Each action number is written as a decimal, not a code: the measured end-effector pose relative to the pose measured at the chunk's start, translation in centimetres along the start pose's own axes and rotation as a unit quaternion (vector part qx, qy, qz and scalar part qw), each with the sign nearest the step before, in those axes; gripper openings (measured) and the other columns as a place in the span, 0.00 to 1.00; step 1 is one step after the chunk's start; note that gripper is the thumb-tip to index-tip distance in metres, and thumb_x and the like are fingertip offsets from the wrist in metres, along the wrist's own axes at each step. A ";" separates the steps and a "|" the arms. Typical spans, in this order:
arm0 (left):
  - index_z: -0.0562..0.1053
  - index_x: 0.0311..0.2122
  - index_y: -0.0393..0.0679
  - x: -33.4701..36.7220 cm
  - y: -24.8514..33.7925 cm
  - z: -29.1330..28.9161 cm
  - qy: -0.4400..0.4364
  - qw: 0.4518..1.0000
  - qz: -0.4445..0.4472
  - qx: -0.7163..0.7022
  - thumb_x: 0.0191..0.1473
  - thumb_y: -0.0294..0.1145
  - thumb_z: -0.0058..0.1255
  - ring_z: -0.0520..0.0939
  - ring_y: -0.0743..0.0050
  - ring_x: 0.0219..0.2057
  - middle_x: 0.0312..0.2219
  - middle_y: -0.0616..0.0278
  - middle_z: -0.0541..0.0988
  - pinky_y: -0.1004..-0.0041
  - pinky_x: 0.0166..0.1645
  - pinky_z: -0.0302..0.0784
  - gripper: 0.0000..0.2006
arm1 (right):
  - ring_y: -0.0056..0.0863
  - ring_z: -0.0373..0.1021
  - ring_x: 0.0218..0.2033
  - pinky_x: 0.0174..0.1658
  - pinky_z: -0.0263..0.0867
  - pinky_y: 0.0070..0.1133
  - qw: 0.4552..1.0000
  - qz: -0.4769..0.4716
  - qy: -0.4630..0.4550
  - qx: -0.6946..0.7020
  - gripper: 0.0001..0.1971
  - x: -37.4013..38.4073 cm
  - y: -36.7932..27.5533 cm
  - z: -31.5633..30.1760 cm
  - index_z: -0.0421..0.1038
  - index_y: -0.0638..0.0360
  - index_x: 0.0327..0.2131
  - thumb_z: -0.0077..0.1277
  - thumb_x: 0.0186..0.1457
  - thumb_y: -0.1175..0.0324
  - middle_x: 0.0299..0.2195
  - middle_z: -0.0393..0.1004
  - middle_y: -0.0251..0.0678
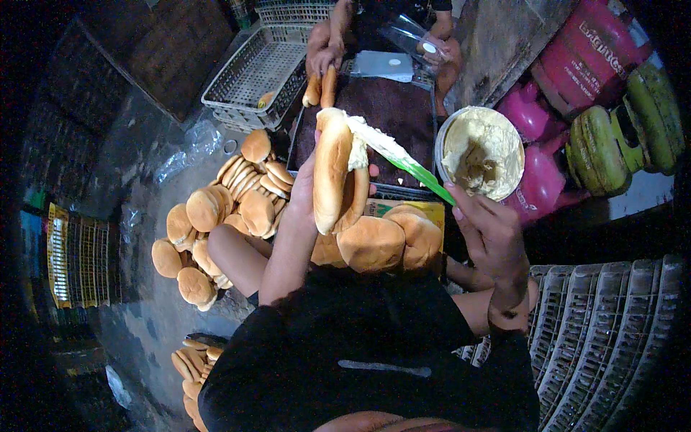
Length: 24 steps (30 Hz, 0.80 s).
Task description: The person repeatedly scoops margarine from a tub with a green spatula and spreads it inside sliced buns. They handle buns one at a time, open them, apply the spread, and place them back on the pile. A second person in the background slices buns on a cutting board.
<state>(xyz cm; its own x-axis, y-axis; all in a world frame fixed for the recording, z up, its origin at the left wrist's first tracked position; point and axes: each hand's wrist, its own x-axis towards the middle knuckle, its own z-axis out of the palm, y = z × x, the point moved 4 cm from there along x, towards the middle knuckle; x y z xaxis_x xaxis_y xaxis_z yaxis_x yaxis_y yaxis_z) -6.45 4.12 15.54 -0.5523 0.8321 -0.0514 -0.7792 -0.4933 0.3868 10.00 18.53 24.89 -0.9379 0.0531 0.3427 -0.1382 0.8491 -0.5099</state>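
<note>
- From my remote post, I see a wearer's left hand cupped around an opened bun, its fingertips showing past the far side, above the lap and in front of a dark tray.
- The right hand pinches the end of a green-handled spreading knife, whose cream-coated blade meets the bun's upper inner edge.
- Partly done, by my reading: a thick smear of pale cream sits between the halves near the top. I cannot tell from here how far down it reaches.
- Left on this piece, I judge: evening out the cream, including what clings to the blade, and bringing the halves together; they stand apart on the right side.
- Supply looks ample to me: a round tub beside the tray holds plenty of cream, with a hollow dug into its surface.
- Round buns crowd the floor in a heap to the wearer's left, and more buns rest just before the lap. Whether any are filled, I cannot say, so the overall count stays open.
- Across the tray, a co-worker's hand grips what look like long bread pieces; the other hand is at a clear plastic bag.
</note>
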 end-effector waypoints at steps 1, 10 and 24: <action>0.63 0.45 0.43 0.2 0.1 -0.1 0.001 0.999 0.019 0.047 0.52 0.45 0.41 0.76 0.60 0.28 0.31 0.53 0.73 0.65 0.31 0.76 0.20 | 0.33 0.67 0.19 0.23 0.62 0.23 1.000 -0.025 0.007 -0.016 0.17 -0.2 -0.1 -0.1 0.66 0.66 0.44 0.47 0.47 0.77 0.23 0.70 0.45; 0.63 0.45 0.35 1.8 0.2 -2.5 -0.061 0.996 0.024 -0.066 0.55 0.36 0.39 0.76 0.62 0.38 0.38 0.50 0.73 0.68 0.44 0.74 0.17 | 0.31 0.62 0.14 0.18 0.58 0.23 0.994 -0.063 0.009 -0.090 0.19 -1.7 -0.1 0.6 0.67 0.64 0.44 0.49 0.44 0.76 0.17 0.65 0.39; 0.57 0.54 0.50 1.1 -0.5 0.1 -0.102 0.991 0.034 -0.075 0.49 0.51 0.44 0.66 0.54 0.50 0.45 0.52 0.68 0.36 0.50 0.56 0.29 | 0.30 0.66 0.17 0.19 0.61 0.23 0.994 -0.025 0.019 -0.104 0.22 -3.3 -0.1 3.8 0.65 0.66 0.45 0.47 0.42 0.82 0.20 0.66 0.39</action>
<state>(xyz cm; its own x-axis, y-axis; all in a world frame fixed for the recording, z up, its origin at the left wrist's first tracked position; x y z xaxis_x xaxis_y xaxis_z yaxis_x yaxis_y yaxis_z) -6.62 5.26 15.44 -0.5455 0.8218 0.1644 -0.7855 -0.5697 0.2416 11.87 16.22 20.83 -0.9186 0.0242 0.3946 -0.1119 0.9414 -0.3183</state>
